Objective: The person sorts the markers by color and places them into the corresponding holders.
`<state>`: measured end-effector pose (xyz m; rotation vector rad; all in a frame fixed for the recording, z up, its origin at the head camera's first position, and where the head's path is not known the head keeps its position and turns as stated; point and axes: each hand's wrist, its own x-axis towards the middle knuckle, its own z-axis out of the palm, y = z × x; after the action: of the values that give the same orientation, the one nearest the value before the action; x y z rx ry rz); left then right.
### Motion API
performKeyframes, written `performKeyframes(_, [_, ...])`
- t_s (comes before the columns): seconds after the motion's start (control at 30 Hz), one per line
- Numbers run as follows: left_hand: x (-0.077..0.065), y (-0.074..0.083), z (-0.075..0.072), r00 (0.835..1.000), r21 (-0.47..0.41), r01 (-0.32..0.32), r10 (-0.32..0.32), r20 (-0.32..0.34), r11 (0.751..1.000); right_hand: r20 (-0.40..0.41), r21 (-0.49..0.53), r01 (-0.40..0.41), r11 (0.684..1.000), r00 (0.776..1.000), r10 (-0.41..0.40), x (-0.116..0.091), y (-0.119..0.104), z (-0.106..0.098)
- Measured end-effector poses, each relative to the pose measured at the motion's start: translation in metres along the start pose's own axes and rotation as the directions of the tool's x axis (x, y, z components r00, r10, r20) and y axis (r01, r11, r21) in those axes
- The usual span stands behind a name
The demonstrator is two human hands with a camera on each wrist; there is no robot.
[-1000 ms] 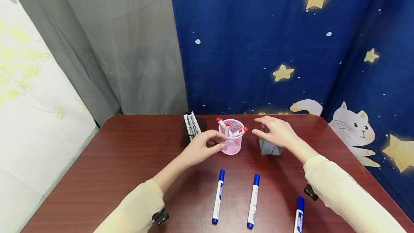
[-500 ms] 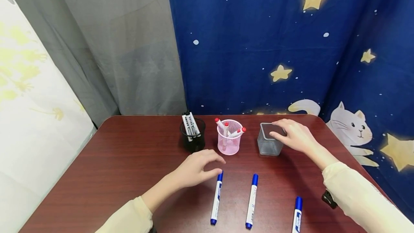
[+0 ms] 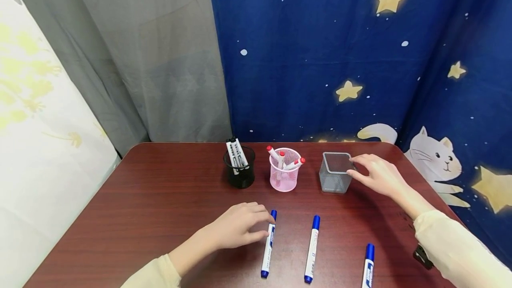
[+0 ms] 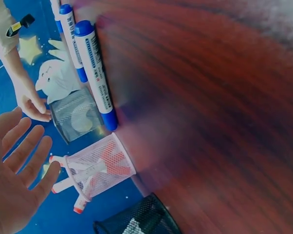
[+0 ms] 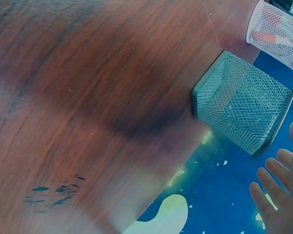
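Observation:
My left hand hovers by the leftmost blue-capped whiteboard marker, its fingertips overlapping the marker's upper part in the head view. The left wrist view shows those fingers spread, with nothing held. A second blue-capped marker lies to the right, and a third farther right is cut off by the frame's bottom. My right hand is at the right side of a grey square mesh pen holder. Its relaxed fingers are near the rim; whether they touch it I cannot tell.
A pink round mesh pen holder with red-capped markers stands mid-table. Left of it is a black mesh pen holder with black-capped markers. Curtains hang behind the table's far edge.
My left hand has come down from beside the pink pen holder to the leftmost blue marker. My right hand has moved from over the grey pen holder to its right side.

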<state>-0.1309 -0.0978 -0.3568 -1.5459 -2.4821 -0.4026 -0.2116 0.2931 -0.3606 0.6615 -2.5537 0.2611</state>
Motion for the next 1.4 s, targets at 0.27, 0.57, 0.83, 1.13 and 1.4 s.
performKeyframes(0.27, [-0.007, -0.002, 0.007, 1.0, 0.026, 0.005, -0.006, 0.025, 1.0, -0.032, -0.009, 0.012, 1.0, 0.999, -0.012, -0.005, 0.004, 0.003])
performKeyframes(0.57, [-0.015, -0.001, 0.017, 0.999, 0.078, -0.017, 0.014, 0.035, 0.997, -0.034, -0.003, 0.025, 1.0, 0.999, -0.025, -0.007, 0.005, 0.007])
performKeyframes(0.83, [-0.018, -0.003, 0.03, 0.998, 0.135, -0.055, 0.049, 0.043, 0.989, -0.022, -0.009, 0.013, 1.0, 1.0, -0.013, -0.008, 0.007, 0.009])
performKeyframes(1.13, [-0.015, -0.001, 0.047, 0.988, 0.308, -0.147, 0.126, 0.085, 0.94, -0.038, -0.009, 0.02, 1.0, 0.999, -0.021, -0.008, 0.007, 0.01])
performKeyframes(1.4, [-0.01, 0.003, 0.054, 0.975, 0.397, -0.223, 0.207, 0.083, 0.89, -0.041, -0.008, 0.016, 1.0, 0.999, -0.016, -0.009, 0.006, 0.01])
